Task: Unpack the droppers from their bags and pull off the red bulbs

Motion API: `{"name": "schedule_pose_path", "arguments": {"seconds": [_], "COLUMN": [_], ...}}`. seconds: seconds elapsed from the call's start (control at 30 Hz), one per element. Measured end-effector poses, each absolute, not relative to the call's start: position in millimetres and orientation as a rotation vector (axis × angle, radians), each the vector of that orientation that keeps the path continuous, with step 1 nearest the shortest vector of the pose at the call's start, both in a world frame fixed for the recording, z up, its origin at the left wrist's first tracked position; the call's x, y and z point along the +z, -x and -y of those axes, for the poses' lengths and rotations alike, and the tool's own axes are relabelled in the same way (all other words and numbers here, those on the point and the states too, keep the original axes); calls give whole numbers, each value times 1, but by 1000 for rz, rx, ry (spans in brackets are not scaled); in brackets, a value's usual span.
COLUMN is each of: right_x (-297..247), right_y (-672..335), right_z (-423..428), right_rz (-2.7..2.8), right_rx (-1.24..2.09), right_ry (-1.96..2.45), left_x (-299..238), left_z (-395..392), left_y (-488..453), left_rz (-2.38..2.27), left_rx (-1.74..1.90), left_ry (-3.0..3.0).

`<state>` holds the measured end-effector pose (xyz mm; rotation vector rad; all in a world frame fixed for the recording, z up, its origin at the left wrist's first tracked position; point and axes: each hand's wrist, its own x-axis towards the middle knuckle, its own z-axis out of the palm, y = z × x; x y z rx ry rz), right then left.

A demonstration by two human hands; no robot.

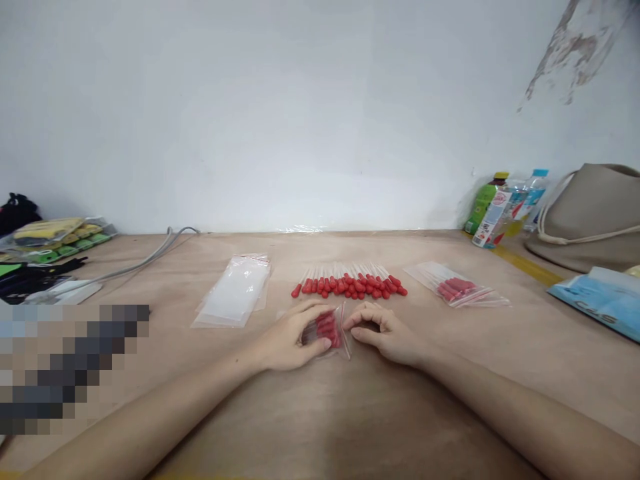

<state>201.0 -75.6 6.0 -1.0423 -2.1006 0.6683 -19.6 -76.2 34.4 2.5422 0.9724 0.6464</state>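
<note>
My left hand (293, 340) is curled over a small clear zip bag (330, 331) filled with red-capped droppers, holding it against the wooden table (320, 413). My right hand (383, 333) pinches the bag's right edge, at its red seal strip, with thumb and forefinger. Just beyond the hands lies a row of loose red-capped droppers (350, 283). A filled bag of droppers (457, 287) rests to the right of that row.
A stack of empty clear bags (235, 293) lies to the left. Grey cables (145, 257) and packaged goods (55, 240) sit far left. Bottles (500, 207), a beige hat (595, 213) and a blue packet (600, 300) crowd the right by the white wall.
</note>
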Motion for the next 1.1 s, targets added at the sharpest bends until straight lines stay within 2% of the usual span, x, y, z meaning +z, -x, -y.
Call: {"name": "schedule_pose_path", "arguments": {"seconds": [0.1,0.3,0.4,0.73,0.87,1.1], "right_x": [3,3,3,7,8,6], "right_y": [-199,-194,-196,-198,-200,-210], "right_z": [79,81,77,74,70,66], "right_rz": [2142,2244,2265,2377,2442,2450], "right_rx": [500,-126,-307,-517,-582,-447], "right_ry": [1031,858,766,698,619,779], "left_x": [38,29,25,25,26,40], "left_z": [70,59,56,46,46,44], "left_y": [9,-1,2,0,2,13], "left_rz": [-877,-772,-762,-570,-469,-435], "left_rx": [687,677,655,457,505,598], "left_ry": [-2615,-2778,-2831,-3312,-3382,-3381]}}
